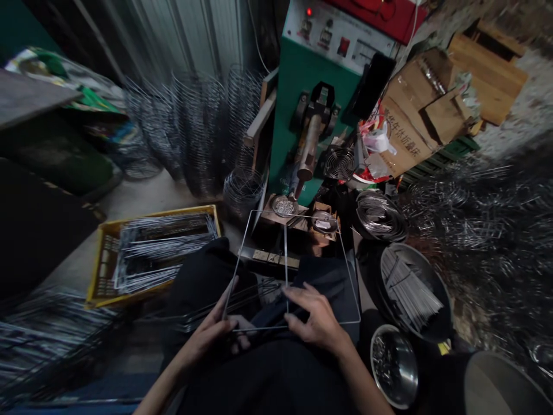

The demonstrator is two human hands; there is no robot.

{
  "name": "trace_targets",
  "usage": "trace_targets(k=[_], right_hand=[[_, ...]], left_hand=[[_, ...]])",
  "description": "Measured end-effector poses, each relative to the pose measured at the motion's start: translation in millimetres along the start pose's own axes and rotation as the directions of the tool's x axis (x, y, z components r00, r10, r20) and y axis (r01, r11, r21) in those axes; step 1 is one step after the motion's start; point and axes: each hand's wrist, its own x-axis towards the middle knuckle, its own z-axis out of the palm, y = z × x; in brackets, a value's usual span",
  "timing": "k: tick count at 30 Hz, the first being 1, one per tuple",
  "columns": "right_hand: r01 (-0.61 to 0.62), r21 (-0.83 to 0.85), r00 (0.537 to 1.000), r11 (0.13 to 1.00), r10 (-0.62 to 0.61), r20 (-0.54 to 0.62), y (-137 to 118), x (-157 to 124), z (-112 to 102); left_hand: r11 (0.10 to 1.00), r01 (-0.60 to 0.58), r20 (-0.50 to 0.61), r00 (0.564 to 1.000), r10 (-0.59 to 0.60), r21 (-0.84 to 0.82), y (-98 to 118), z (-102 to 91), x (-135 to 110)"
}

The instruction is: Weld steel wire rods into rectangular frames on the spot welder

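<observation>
A four-sided thin metal wire frame (349, 271) is held over my lap, with a straight rod (286, 248) running down its middle. My left hand (216, 324) is closed around the frame's near left corner, thumb and fingers on the wire. On the right, my right hand (314, 317) pinches the near end of the middle rod between thumb and fingers, close to the near wire. The far side of the frame reaches in front of a round dish (285, 206) of small metal bits below the machine's electrode.
A green machine (285, 115) with a red light stands ahead. At left, a yellow crate (100, 259) holds several wire frames; wire baskets (201, 127) are stacked behind. To the right are a pan of metal rods (408, 288), a steel bowl (408, 374) and cardboard boxes (406, 138).
</observation>
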Motion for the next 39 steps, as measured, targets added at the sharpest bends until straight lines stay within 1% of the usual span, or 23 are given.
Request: trace_targets(k=[1,3,8,11,14,17,22,27,31,39], right_hand=[[0.030,0.039,0.999,0.999,-0.032,0.030,-2.3,-0.2,-0.3],[0.068,0.076,0.997,0.995,-0.071,0.040,-6.3,-2.1,-2.4],[0.027,-0.079,0.999,0.997,-0.029,-0.032,-4.5,-15.7,-11.8],[0.037,-0.085,0.999,0.996,-0.039,-0.021,-2.8,-23.5,-13.6],[0.055,-0.064,0.998,0.996,-0.055,0.001,-4.3,-27.4,-11.2],[0.060,-0.083,0.998,0.995,-0.058,0.028,-4.6,-29.0,-7.6],[0.075,-0.103,0.997,0.992,-0.071,0.037,-1.6,-32.6,-3.3],[0.057,-0.093,0.998,0.994,-0.054,0.035,-3.3,-35.5,-4.2],[0.069,-0.089,0.997,0.994,-0.068,0.021,-4.0,-37.0,-7.7],[0.078,-0.074,0.997,0.994,-0.077,0.019,-4.8,-33.7,-11.1]], left_hand=[[1.000,-0.001,0.008,1.000,0.001,-0.006,-1.2,-0.6,0.3],[1.000,-0.010,0.013,1.000,0.010,-0.009,-1.4,0.1,-0.6],[1.000,-0.024,-0.059,0.998,0.025,0.015,9.3,6.3,-10.5],[0.999,-0.033,-0.085,0.996,0.035,0.023,15.2,7.3,-15.0],[0.997,-0.057,-0.077,0.995,0.060,0.043,15.4,6.1,-15.5],[0.995,-0.075,-0.059,0.995,0.078,0.060,13.7,6.9,-15.1],[0.996,-0.061,-0.070,0.995,0.065,0.069,18.2,17.6,-20.1],[0.997,-0.051,-0.091,0.994,0.056,0.066,22.3,25.7,-25.3],[0.998,-0.059,-0.090,0.994,0.062,0.038,20.1,25.5,-24.6],[0.994,-0.098,-0.071,0.992,0.101,0.048,17.8,22.7,-20.7]])
